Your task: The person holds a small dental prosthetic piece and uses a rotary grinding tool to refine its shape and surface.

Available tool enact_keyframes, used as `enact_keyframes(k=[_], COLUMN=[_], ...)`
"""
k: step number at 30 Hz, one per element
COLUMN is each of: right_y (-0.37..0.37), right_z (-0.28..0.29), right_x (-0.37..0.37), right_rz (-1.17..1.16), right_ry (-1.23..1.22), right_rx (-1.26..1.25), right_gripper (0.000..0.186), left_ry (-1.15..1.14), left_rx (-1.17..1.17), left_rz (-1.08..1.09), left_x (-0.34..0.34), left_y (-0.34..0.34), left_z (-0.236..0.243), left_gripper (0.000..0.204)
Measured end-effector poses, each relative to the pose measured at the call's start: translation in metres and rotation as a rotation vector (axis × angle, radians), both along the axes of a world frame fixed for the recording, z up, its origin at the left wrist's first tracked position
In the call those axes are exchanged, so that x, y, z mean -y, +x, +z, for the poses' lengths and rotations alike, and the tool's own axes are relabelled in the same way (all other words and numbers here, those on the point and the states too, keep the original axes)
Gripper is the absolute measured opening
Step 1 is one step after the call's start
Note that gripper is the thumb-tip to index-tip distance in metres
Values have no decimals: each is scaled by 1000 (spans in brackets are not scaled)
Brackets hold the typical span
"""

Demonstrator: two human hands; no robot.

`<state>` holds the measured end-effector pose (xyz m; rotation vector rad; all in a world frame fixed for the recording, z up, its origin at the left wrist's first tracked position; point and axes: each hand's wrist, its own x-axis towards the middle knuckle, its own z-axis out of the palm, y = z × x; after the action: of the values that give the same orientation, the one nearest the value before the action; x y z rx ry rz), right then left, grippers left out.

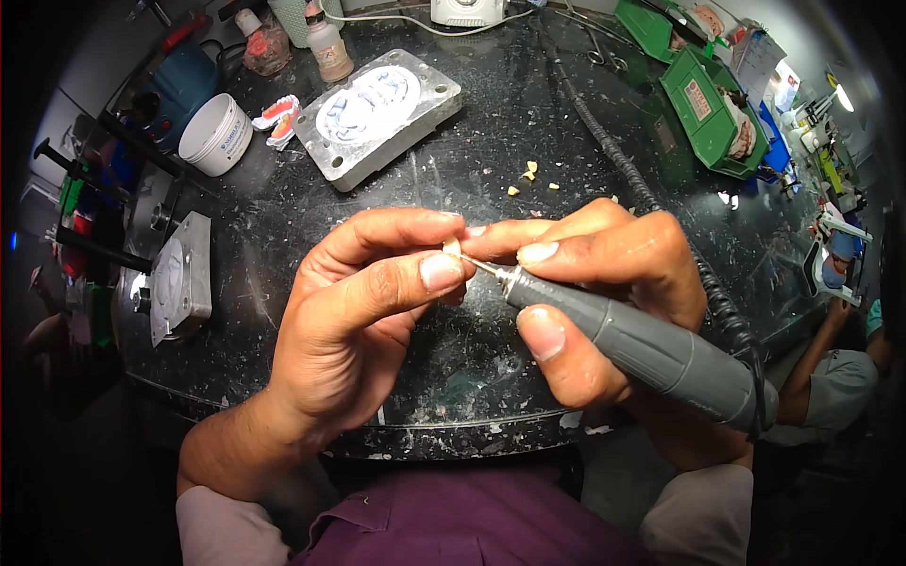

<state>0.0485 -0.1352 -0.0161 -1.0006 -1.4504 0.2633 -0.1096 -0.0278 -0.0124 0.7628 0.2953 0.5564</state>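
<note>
Between thumb and index finger, my left hand point(351, 294) pinches a small cream-coloured artificial tooth point(452, 247), mostly covered by the fingertips. My right hand point(628, 250) is closed around a dark grey rotary handpiece point(651, 347), held like a pen. Its thin metal bur point(481, 265) points left and reaches the tooth, though exact contact is too small to tell. The handpiece tilts down to the right, toward its black cable point(722, 292). Beyond my hands, several loose yellowish teeth point(529, 173) lie on the black, paint-flecked table point(491, 377).
Behind my left hand sits a metal flask half point(387, 156) filled with white plaster. Another flask part point(193, 283) stands at the left in a press. A white tub point(217, 137), a denture point(277, 121), a bottle point(330, 47) and green bins point(703, 108) surround the work area. Another person's arm point(819, 349) shows at right.
</note>
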Motion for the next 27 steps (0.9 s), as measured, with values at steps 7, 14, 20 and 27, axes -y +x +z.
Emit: enact_keyframes(k=[7,14,20,27], right_y=[3,1,1,2], right_z=[3,3,3,-1], right_x=[0,2,0,-3], right_rz=[3,-19,-21,-19], right_ry=[14,-11,5,66], right_rx=[54,35,56,77], right_gripper=[24,25,24,26], left_ry=[38,42,50,-12], left_rx=[-9,6,12,0], left_rz=[6,4,7,-22], left_x=[1,1,1,-1], left_y=[-1,0,-1,-1], left_z=[2,2,3,1], left_gripper=[22,21,20,21])
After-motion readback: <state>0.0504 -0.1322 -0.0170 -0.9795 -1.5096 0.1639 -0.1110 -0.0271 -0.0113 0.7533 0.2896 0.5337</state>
